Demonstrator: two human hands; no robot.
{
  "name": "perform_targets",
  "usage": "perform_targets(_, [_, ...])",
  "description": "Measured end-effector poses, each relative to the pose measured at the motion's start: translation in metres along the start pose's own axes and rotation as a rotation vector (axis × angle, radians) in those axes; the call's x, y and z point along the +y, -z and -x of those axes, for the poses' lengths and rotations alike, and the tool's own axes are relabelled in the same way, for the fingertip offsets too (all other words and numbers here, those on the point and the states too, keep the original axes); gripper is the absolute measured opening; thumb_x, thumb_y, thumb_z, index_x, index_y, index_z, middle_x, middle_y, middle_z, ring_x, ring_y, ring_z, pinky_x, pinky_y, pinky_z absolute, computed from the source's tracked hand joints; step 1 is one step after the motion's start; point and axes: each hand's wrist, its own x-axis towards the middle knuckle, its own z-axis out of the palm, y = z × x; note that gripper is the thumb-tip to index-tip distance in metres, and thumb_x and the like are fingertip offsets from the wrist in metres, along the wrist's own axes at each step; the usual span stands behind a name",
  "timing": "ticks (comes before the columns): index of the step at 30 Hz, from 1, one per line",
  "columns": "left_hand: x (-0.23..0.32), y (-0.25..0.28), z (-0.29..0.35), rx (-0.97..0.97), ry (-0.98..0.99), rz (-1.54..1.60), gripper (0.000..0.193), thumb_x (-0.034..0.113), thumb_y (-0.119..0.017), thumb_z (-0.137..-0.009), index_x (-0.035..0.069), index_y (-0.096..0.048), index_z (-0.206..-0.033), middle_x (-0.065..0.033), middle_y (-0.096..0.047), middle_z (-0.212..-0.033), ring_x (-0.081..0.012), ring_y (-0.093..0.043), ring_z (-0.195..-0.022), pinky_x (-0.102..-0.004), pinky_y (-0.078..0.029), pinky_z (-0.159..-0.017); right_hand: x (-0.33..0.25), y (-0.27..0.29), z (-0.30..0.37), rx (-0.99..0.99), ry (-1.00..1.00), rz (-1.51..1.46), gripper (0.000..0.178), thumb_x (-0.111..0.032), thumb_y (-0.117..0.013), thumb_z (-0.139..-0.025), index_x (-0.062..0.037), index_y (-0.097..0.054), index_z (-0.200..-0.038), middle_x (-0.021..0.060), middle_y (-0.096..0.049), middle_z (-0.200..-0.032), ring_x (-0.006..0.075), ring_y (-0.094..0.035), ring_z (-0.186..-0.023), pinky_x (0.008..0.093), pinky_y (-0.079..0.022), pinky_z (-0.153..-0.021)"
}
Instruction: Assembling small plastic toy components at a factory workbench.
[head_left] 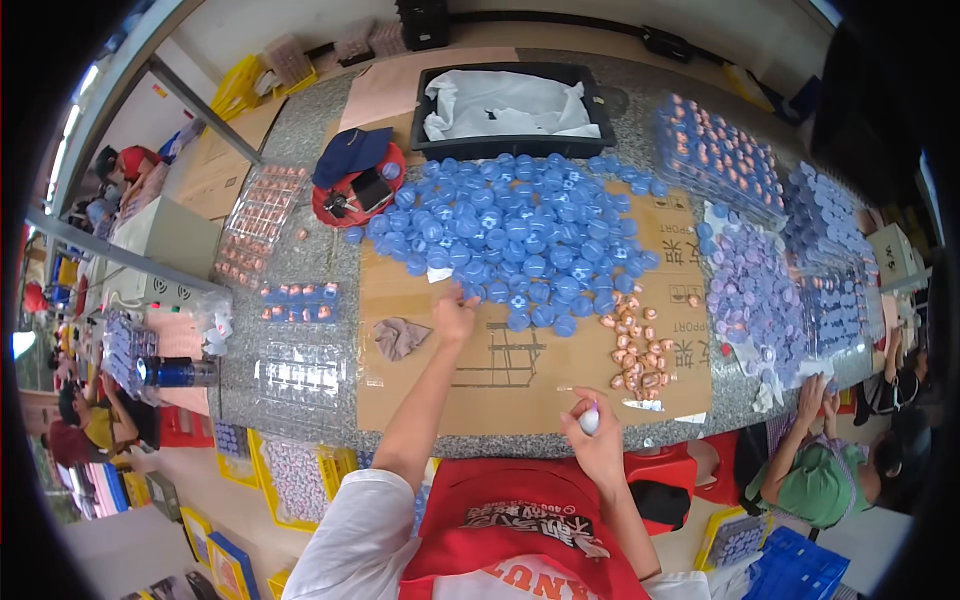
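Holding a white piece (589,421) in curled fingers, the right hand (598,447) is over the cardboard's (540,405) near edge; the left hand's (455,317) narrowly bent fingers (grip unclear) are at the blue balls (500,232).

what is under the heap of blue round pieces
Brown cardboard runs under the front edge of the heap; what lies beneath the middle is covered and cannot be seen.

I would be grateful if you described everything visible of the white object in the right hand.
The white object has a smooth, rounded, plastic-looking body and a small purple tip pointing forward. The right hand holds it near the front edge of the cardboard, partly hiding it.
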Motion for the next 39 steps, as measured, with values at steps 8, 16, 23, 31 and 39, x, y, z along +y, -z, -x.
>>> perform_targets(8, [0.065,0.079,0.08,-0.428,0.531,1.238,0.051,0.01,-0.062,-0.075,0.002,-0.039,-0.12,-0.0135,-0.057,-0.1,-0.0207,-0.059,-0.082,-0.0284,-0.049,-0.072,-0.015,-0.007,-0.001,0.002,0.142,0.006,0.039,-0.001,-0.061,-0.073,-0.0036,-0.042,-0.107,0.0077,-0.054,-0.089,0.0109,-0.052,-0.077,0.0243,-0.043,-0.064])
perform_targets(16, [0.157,0.163,0.17,-0.408,-0.076,1.109,0.047,-0.013,-0.059,-0.07,-0.003,-0.042,-0.113,-0.0146,-0.052,-0.106,-0.0245,-0.055,-0.096,-0.0313,-0.051,-0.077,-0.09,-0.004,0.019,-0.081,0.375,-0.378,0.029,-0.001,-0.068,-0.068,0.0001,-0.056,-0.094,0.0066,-0.06,-0.084,0.009,-0.057,-0.074,0.021,-0.045,-0.061])
perform_targets(23, [0.171,0.194,0.178,-0.421,-0.16,1.03,0.047,-0.018,-0.057,-0.068,-0.007,-0.045,-0.113,-0.0158,-0.045,-0.112,-0.0238,-0.053,-0.099,-0.031,-0.049,-0.082,-0.11,-0.001,0.028,-0.151,0.725,-0.24,0.023,-0.004,-0.07,-0.066,-0.0001,-0.059,-0.086,0.0097,-0.064,-0.075,0.0126,-0.061,-0.061,0.0218,-0.046,-0.053])
perform_targets(31, [0.17,0.197,0.177,-0.428,-0.16,1.022,0.047,-0.018,-0.057,-0.068,-0.007,-0.045,-0.112,-0.0149,-0.045,-0.11,-0.0238,-0.053,-0.1,-0.0308,-0.05,-0.081,-0.115,-0.005,0.025,-0.214,0.805,-0.151,0.02,-0.004,-0.068,-0.068,-0.0006,-0.06,-0.086,0.0098,-0.064,-0.075,0.0143,-0.062,-0.06,0.0237,-0.047,-0.052])
perform_targets(39, [0.177,0.2,0.179,-0.382,-0.188,0.933,0.045,-0.017,-0.059,-0.067,-0.006,-0.047,-0.109,-0.0113,-0.046,-0.101,-0.0228,-0.056,-0.094,-0.0299,-0.052,-0.078,-0.112,-0.005,0.018,-0.225,0.795,-0.176,0.018,-0.004,-0.067,-0.069,-0.0009,-0.059,-0.085,0.0101,-0.064,-0.074,0.0145,-0.062,-0.06,0.0236,-0.047,-0.051])
